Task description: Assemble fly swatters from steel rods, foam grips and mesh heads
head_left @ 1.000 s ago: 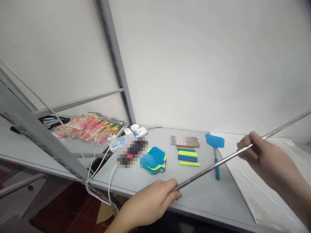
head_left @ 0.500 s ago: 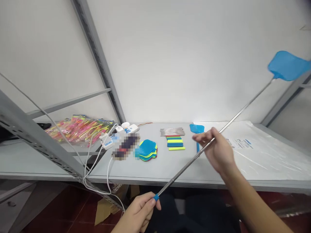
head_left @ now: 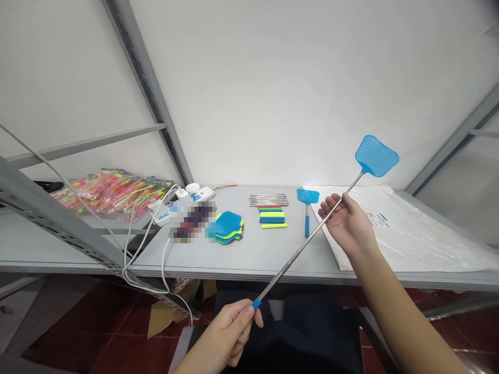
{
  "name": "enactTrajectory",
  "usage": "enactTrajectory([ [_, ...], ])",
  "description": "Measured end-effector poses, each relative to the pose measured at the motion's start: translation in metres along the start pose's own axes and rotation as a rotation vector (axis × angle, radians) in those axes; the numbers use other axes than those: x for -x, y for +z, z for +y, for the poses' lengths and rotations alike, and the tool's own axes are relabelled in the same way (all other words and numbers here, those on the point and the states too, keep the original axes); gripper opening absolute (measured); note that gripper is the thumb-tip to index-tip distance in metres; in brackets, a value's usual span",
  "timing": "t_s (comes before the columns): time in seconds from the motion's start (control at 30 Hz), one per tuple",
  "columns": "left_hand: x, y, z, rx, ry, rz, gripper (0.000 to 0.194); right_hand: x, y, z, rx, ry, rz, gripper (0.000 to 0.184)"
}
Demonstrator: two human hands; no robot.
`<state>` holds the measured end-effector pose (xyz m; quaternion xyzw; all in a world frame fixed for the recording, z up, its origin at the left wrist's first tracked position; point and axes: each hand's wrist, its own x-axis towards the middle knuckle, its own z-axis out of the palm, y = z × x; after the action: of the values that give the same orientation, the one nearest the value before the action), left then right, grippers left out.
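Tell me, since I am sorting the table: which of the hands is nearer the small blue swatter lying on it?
Right. The right hand hovers just beside the small blue swatter, pinching the rod; the left hand sits below the table edge.

The left hand (head_left: 230, 332) grips the blue handle end of a telescopic swatter (head_left: 312, 236), and the right hand (head_left: 346, 221) pinches its metal rod higher up, the blue mesh head raised toward the wall. On the table (head_left: 273, 254) behind lie a second swatter (head_left: 307, 205), coloured grips (head_left: 272, 217), metal rods (head_left: 268, 199), stacked mesh heads (head_left: 228, 228) and a power strip (head_left: 191, 197) (its cables trail off the edge). The plastic sheet (head_left: 409, 234) probably covers paper.
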<state>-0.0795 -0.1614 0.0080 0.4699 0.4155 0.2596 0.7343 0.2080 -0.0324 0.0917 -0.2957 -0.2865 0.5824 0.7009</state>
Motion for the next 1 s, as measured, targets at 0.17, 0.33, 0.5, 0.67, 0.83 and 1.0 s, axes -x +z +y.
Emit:
enactTrajectory([
  [0.17, 0.0, 0.004, 0.002, 0.051, 0.014, 0.008, 0.044, 0.027, 0.011, 0.036, 0.212, -0.124, -0.031, 0.032],
  [0.33, 0.001, 0.014, 0.004, 0.133, 0.051, 0.03, 0.042, 0.079, 0.023, 0.075, 0.4, 0.146, -0.328, 0.043],
  [0.5, 0.011, 0.01, 0.001, 0.121, 0.008, 0.012, 0.044, 0.055, 0.009, 0.044, 0.294, 0.358, -0.365, 0.046],
  [0.67, 0.01, 0.003, 0.001, 0.1, -0.028, -0.004, 0.043, 0.002, 0.001, 0.011, 0.018, 0.18, -0.03, 0.03],
  [0.83, -0.005, 0.009, 0.009, 0.138, 0.033, 0.017, 0.04, 0.01, 0.015, 0.029, 0.076, -0.06, 0.005, 0.028],
  [1.0, -0.017, 0.023, 0.023, 0.138, 0.136, 0.029, 0.038, 0.053, 0.034, 0.063, 0.101, -0.043, -0.084, 0.031],
])
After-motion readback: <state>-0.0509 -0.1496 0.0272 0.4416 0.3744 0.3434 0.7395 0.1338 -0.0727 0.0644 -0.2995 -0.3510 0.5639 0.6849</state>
